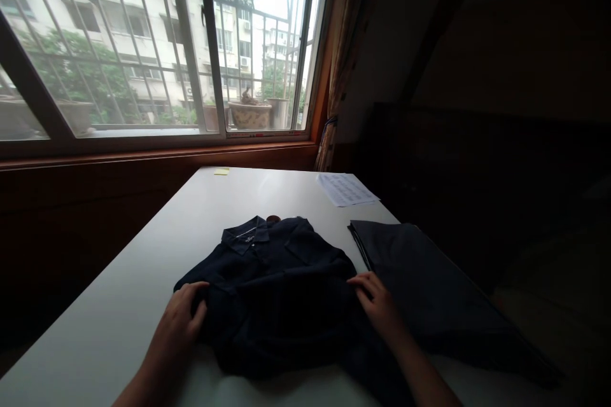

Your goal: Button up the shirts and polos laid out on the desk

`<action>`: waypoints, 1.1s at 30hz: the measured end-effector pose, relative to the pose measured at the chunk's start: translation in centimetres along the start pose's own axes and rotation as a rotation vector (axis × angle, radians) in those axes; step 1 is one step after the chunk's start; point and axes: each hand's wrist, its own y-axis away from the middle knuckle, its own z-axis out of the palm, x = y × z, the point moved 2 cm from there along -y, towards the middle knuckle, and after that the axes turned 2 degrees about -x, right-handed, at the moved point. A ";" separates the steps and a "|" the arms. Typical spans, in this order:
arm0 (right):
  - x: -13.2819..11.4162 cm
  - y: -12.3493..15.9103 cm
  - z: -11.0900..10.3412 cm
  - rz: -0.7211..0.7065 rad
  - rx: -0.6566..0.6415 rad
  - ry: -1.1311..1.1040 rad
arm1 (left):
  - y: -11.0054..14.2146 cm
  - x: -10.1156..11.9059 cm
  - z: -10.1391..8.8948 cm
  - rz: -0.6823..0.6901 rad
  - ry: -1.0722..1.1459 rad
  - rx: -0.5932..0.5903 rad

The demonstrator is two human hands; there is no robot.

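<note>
On the white table [143, 261] a dark shirt [286, 305] lies rumpled, its length seeming to run from near to far. The left hand [185, 310] touches its left edge and the right hand [377, 302] its right, so it sits between them; I cannot tell whether either grip pinches it. The collar [245, 237] is farthest off, nearer the left hand.
</note>
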 end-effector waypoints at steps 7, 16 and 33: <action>0.5 0.3 0.1 -0.020 0.040 -0.020 | 0.1 -0.1 -0.5 -0.016 -0.009 0.021; 0.8 0.3 -0.2 -0.014 0.136 0.013 | 0.4 0.3 -2.7 -0.021 -0.121 0.193; -1.0 -1.6 -4.4 0.058 0.171 0.006 | 3.7 14.0 3.3 0.757 -0.238 -0.529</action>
